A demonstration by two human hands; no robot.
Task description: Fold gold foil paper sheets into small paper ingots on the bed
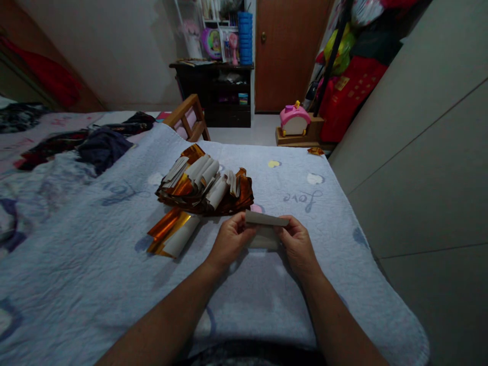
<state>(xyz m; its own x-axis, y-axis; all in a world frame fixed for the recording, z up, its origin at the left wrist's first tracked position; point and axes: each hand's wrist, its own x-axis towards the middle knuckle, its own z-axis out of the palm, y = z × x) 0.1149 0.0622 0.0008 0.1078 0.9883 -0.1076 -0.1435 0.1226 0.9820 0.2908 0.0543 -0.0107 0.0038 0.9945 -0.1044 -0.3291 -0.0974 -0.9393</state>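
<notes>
Between my two hands is a grey-white sheet of paper, its upper edge folded over into a narrow strip. My left hand pinches its left end and my right hand pinches the right end, thumbs toward me. The paper is held just above the bedspread. Left of my hands lies a folded paper piece, grey-white on one face and shiny orange-gold on the other. Behind it sits a heaped pile of similar foil papers, some rolled or folded with grey sides out.
A light blue quilted bedspread lies under everything. A small orange foil scrap rests at its far right corner. Dark clothes lie at the left. A wooden chair and pink toy case stand beyond; a pale cabinet borders the right.
</notes>
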